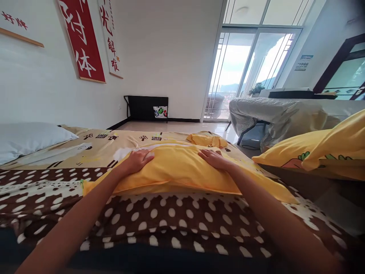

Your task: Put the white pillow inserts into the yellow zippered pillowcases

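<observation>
A plump yellow pillow (173, 167) lies across the bed in front of me, its loose case ends spreading flat at both sides. My left hand (138, 160) rests on its upper left part, fingers stretched out over the fabric. On the upper right part lies my right hand (213, 158), flat with the fingers extended. Both palms touch the pillow and neither grips it. Beneath it is a brown blanket (172, 213) with white dots. Just beyond the pillow, a crumpled yellow cloth (207, 140) lies on the cartoon-printed bedding (128, 136).
A white pillow (34, 137) lies at the far left of the bed. At right, more yellow pillows (322, 146) sit at a raised level. Behind them stands a table (262, 108) under plastic sheeting. A black folded panel (142, 107) leans on the far wall.
</observation>
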Tool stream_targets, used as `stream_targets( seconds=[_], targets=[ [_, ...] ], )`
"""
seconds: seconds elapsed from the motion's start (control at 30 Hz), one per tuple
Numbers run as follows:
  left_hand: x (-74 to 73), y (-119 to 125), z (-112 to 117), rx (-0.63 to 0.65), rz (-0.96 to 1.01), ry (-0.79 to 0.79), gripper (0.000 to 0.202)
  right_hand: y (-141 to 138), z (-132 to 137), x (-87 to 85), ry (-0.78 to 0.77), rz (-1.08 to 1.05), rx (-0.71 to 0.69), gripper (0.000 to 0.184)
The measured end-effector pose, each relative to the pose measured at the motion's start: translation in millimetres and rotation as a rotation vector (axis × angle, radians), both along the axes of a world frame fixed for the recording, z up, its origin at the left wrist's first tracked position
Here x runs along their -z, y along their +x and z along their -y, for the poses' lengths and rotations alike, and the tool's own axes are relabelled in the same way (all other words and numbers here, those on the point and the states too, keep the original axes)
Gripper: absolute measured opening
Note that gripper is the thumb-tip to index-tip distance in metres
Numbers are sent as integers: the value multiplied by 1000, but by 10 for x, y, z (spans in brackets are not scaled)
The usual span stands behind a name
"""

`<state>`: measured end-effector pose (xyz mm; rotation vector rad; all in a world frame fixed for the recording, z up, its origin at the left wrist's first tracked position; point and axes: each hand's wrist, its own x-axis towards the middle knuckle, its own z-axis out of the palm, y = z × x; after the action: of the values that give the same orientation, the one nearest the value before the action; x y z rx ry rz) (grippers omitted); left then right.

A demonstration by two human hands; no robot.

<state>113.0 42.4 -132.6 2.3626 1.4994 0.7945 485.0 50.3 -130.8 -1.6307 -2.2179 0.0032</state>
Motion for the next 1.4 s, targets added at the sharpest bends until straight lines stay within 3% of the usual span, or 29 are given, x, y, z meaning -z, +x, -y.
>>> stream_targets(
  seconds=[0.13, 0.37, 0.53, 0.7, 0.93, 1.07, 1.2, 1.4],
  targets=[
    [-24, -50, -12, 38, -93, -46, 55, -253, 58, -48, -109, 20, -144, 52],
    [94, -391, -60, -6, -98, -45, 44, 187, 256, 37, -31, -47, -122, 29],
    [-3, -246, -49, 21, 12, 81, 44, 230, 305, -15, 69, -42, -117, 34],
    [-168, -89, -115, -75, 104, 145, 40, 194, 229, -125, 172, -130, -34, 32],
    [34, 93, -629, -190, -43, 72, 22, 18, -86, 120, 115, -127, 140, 27],
    [90, 171, -723, -235, -94, 70, 20, -62, -218, 194, 50, -81, 228, 22],
    [-69, 191, -563, -285, -61, 131, 22, -69, -122, 105, 73, -82, 280, 22],
    [-667, 100, -238, -248, 8, 243, 31, 26, 166, -311, 254, -147, 298, 32]
  ],
)
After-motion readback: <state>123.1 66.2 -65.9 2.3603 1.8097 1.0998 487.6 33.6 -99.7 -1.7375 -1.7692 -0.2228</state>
